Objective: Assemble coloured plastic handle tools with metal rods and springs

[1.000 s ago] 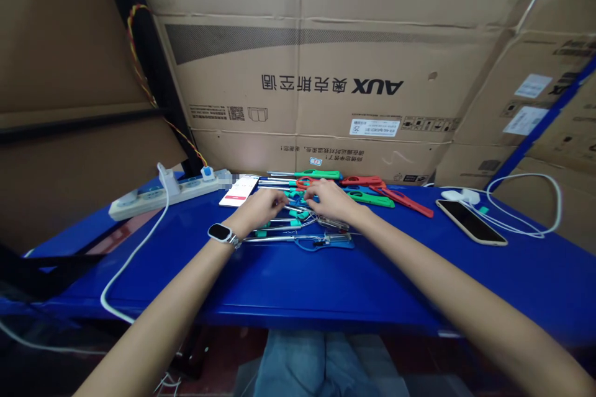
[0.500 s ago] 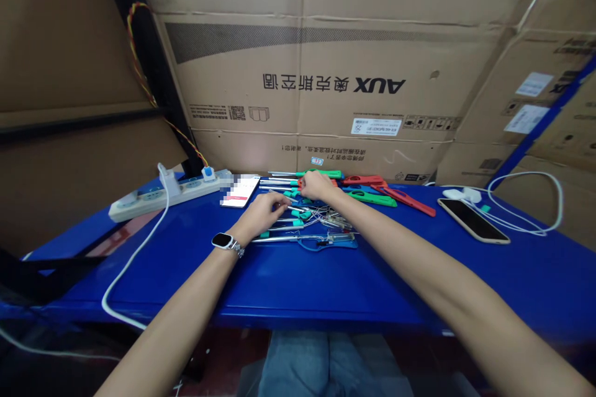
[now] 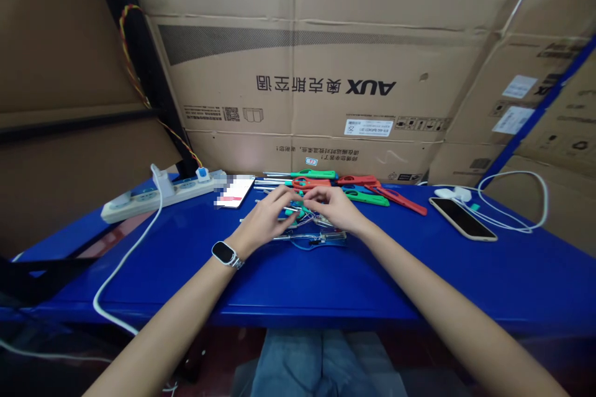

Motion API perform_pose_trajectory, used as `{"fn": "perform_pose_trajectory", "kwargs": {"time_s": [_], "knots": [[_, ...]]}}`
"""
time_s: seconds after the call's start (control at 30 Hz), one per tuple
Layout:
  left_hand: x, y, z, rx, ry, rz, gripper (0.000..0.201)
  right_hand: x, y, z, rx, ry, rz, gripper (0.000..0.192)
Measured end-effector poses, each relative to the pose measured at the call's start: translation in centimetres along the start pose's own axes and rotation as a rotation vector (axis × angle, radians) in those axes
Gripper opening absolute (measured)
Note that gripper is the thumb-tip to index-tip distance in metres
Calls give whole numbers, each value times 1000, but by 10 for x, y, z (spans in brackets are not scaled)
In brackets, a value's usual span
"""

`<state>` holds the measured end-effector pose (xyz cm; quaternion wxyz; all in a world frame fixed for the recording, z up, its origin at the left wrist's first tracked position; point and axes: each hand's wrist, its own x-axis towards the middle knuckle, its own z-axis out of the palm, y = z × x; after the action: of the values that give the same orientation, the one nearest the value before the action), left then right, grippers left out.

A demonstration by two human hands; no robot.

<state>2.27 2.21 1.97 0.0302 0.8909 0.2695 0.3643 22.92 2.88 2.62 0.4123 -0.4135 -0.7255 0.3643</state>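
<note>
Blue table: phone, power strip flank both hands' lighters.

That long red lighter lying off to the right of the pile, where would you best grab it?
Probably by the wide plastic handle of the red lighter, not its thin end. It lies flat on the blue table, slanted, clear of the tangle under the left hand and right hand. Coming from above, fingers across the handle's narrow width, looks easiest: its long sides are free.
</note>
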Motion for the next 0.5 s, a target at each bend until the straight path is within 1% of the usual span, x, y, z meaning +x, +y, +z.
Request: {"fn": "perform_pose_trajectory", "kwargs": {"time_s": [0.07, 0.13, 0.2, 0.27, 0.37, 0.43, 0.5], "knots": [[0, 6, 2, 46, -53, 65, 21, -11, 6, -2, 73, -4, 27, 24], [1, 8, 6, 92, -72, 125, 19, -19, 11, -2, 101, 2, 24, 25], [1, 7, 9, 108, -57, 172, 18, -23, 12, -2, 95, 7, -2, 25], [0, 5, 12, 81, -8, 194, 17, -25, 10, 0, 83, 11, -34, 24], [1, 1, 13, -32, 72, 158, 15, -30, 3, 1, 38, 23, -79, 25], [1, -1, 12, -120, 81, 97, 14, -34, -1, 1, -46, 48, -127, 25], [2, -1, 10, -186, 65, 39, 14, -37, -4, 0, -107, 78, -166, 22]]}}
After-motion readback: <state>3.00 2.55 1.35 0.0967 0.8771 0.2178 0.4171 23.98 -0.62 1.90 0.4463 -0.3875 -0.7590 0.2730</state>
